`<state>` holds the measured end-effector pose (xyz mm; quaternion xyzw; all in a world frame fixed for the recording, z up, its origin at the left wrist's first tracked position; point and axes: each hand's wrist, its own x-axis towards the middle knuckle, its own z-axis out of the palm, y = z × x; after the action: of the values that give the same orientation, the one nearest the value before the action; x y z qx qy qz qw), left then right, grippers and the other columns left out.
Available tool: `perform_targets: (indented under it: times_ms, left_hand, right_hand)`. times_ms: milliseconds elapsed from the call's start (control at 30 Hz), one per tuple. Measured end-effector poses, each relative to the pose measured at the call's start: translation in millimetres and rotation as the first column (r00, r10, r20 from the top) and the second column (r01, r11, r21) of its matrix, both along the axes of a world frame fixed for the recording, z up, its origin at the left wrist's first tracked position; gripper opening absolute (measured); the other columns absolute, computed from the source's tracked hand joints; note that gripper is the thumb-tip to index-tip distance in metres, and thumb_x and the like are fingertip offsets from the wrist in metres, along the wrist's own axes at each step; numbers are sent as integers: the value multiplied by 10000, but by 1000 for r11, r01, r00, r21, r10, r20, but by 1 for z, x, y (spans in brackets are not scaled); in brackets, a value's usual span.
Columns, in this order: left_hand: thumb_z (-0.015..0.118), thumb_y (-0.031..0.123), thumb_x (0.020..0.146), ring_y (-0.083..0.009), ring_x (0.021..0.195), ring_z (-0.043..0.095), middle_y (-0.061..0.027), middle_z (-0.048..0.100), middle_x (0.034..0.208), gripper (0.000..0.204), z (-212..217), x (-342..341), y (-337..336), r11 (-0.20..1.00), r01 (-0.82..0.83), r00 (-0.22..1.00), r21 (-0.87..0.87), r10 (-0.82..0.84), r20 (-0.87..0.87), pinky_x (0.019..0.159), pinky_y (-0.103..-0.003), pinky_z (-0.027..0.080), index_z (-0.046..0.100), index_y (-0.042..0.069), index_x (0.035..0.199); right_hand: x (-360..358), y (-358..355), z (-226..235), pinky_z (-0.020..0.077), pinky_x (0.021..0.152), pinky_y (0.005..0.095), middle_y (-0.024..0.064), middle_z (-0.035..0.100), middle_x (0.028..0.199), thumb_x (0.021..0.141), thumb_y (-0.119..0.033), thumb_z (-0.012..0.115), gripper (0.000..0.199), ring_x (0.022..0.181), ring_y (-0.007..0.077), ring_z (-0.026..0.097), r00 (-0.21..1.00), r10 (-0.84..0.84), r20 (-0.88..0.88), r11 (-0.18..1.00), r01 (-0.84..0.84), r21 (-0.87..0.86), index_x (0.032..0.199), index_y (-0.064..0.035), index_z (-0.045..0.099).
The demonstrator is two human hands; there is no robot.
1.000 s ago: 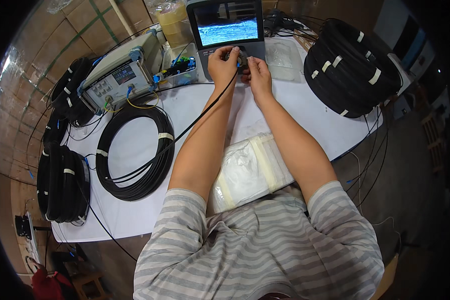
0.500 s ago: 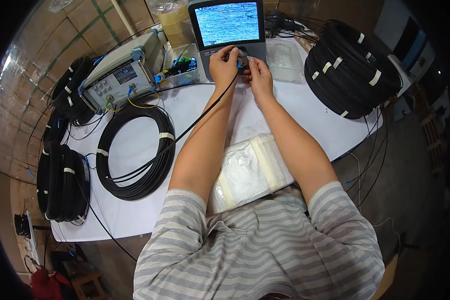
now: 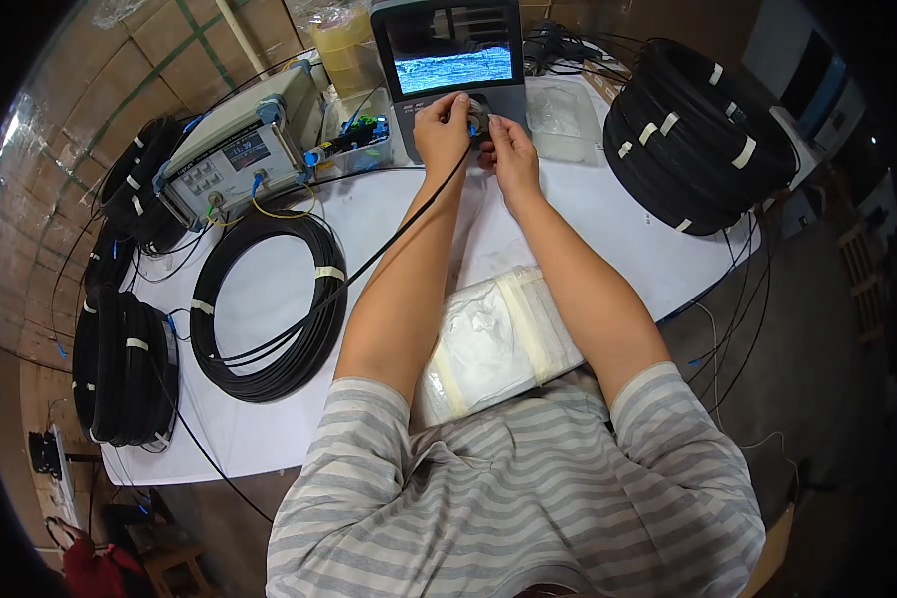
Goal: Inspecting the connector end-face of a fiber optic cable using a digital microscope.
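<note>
White table (image 3: 608,224). Grey test instrument (image 3: 231,164) at far left, yellow lead looped in front. Black cable coil (image 3: 269,299) lying flat, taped in places. Stacked black coils (image 3: 703,130) at right edge; more coils (image 3: 120,369) at left edge. Taped white plastic bundle (image 3: 493,344) near front.

A thin black cable (image 3: 369,264) runs taut across the white table, its blue-tipped end pinched at the front of an upright grey screened tester (image 3: 455,60). The tester's screen is lit.
</note>
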<state>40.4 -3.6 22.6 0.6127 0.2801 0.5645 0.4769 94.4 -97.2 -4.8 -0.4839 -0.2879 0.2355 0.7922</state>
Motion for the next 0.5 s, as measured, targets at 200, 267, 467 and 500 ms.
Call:
perform_targets:
  times_ms: [200,267,467,500]
  left_hand:
    - [750,303,881,-199,852,621,-99,659,957,259,-11,-1,13,999,42,999,0,-42,20,770,-310,498,792,73,991]
    - [754,302,879,-197,851,618,-99,659,958,258,-12,1,13,999,51,997,11,-52,55,766,-308,497,792,73,991]
    - [768,296,866,-211,876,633,-114,673,965,250,-12,3,11,998,60,995,-8,-59,74,777,-314,502,793,78,988]
    - [771,294,864,-213,877,637,-115,674,968,250,-12,3,11,999,54,996,0,-54,75,777,-315,504,792,78,987]
  right_hand:
    - [-8,0,6,483,583,222,4,608,816,1020,-336,601,322,651,79,556,999,-13,-41,999,14,33,1198,-76,668]
    - [-4,0,4,482,580,219,-8,598,805,1021,-311,605,293,647,71,554,998,-47,-46,999,48,14,1184,-84,692]
    - [1,2,3,488,587,214,-23,597,802,990,-308,657,276,648,60,558,995,-93,-35,996,93,0,1110,-63,698]
    - [1,3,4,488,587,214,-23,597,802,990,-308,657,276,648,60,558,995,-94,-36,996,94,-1,1110,-63,698]
